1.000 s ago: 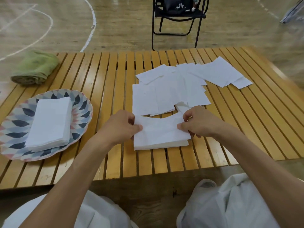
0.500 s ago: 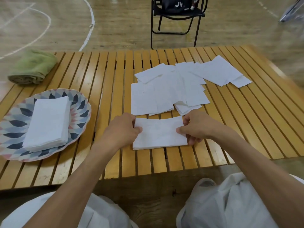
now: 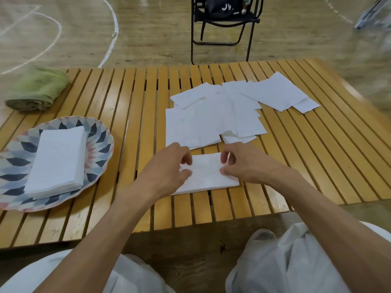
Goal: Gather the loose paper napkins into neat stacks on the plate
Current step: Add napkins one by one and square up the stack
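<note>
We see a green towel [image 3: 37, 89] and patterned plate [image 3: 99, 142] with stacked napkins [image 3: 58, 159] on the slatted table [image 3: 317, 155]; our left hand [image 3: 167, 168] and right hand [image 3: 245, 166] pinch a small stack [image 3: 206, 174]; loose napkins [image 3: 222, 111] beyond, black chair [image 3: 224, 20] on court floor [image 3: 148, 34].

Green towel [image 3: 37, 89] on table [image 3: 317, 166]; chair [image 3: 224, 20], perhaps loaded.

A slatted wooden table [image 3: 317, 166] is standing on a polished wood gym floor [image 3: 148, 39], where curved white court lines [image 3: 112, 32] are sweeping past its far edge. A black folding chair [image 3: 224, 24] is sitting just beyond the table, holding something dark on its seat. A rolled green towel [image 3: 38, 90] is lying at the table's far left corner.
</note>
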A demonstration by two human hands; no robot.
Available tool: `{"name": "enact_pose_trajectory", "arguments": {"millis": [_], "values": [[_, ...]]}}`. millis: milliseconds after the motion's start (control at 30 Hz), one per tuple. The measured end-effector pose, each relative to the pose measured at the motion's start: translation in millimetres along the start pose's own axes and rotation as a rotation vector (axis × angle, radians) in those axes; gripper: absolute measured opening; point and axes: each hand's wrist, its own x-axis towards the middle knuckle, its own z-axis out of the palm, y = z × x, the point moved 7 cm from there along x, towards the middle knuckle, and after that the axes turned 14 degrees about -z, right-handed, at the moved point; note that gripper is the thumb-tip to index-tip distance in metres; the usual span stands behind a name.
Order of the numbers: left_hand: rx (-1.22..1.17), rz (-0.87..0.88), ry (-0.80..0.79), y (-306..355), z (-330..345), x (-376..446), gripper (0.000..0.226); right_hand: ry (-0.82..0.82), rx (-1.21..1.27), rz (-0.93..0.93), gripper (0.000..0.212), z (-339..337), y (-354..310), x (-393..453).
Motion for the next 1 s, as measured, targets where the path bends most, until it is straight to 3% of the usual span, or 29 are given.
{"name": "enact_pose_trajectory", "arguments": {"millis": [100, 300, 533, 667, 767, 1000], "values": [[0.094, 0.033, -0.105, 8, 16, -1, 0.032, -0.050, -0.017, 0.002, 0.022, 10, 4, 4], [0.181, 0.008, -0.123, 13, 20, 2, 0.042, -0.054, 0.044, 0.043, 0.015, 5, 11, 2], [0.179, 0.002, -0.137, 14, 21, 4, 0.041, 0.115, -0.102, 0.258, 0.019, -70, 54, 3], [0.176, 0.008, -0.151, 14, 21, 4, 0.041, 0.276, -0.120, 0.154, 0.021, -79, 58, 24], [0.168, 0.002, -0.155, 13, 22, 4, 0.041, 0.248, -0.119, 0.143, 0.026, -64, 59, 37], [0.168, 0.005, -0.166, 13, 21, 5, 0.042, 0.263, -0.315, 0.175, 0.017, -55, 61, 50]]}}
